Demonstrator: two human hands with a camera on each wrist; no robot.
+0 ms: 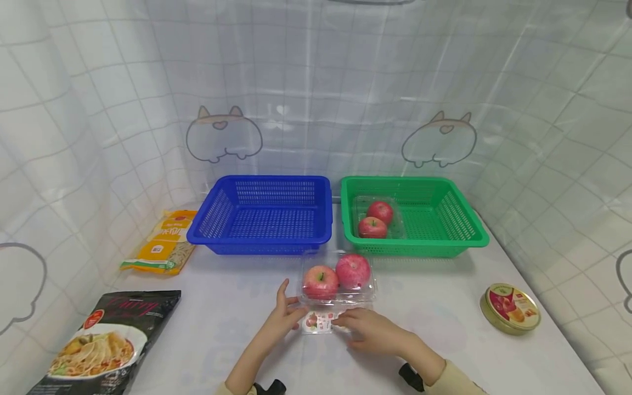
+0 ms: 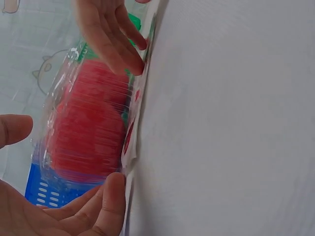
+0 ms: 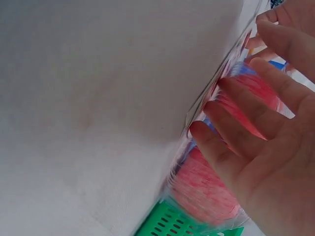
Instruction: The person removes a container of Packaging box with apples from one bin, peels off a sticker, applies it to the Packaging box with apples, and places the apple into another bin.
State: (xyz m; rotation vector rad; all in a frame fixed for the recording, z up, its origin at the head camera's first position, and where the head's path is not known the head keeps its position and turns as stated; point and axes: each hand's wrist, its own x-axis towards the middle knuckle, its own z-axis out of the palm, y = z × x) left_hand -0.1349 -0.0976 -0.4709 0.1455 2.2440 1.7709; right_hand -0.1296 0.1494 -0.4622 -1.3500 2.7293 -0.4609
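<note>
A clear plastic clamshell box (image 1: 362, 298) with two red apples (image 1: 321, 282) in it lies on the table, in front of the two baskets. Along its near side runs a strip with a printed label (image 1: 318, 322). My left hand (image 1: 282, 318) is at the label's left end, thumb and fingers spread apart. From the right, the fingers of my right hand (image 1: 372, 329) reach over the label and touch it. In the right wrist view, the right hand's long fingers (image 3: 236, 120) are fairly straight, their tips along the label's edge.
Behind the box stand a blue basket (image 1: 269, 241) and a green basket (image 1: 419, 248), the green one holding another clear box (image 1: 397, 230) of apples. At left lie a yellow bag (image 1: 170, 236) and a black noodle packet (image 1: 103, 345). A round tin (image 1: 511, 310) stands at right.
</note>
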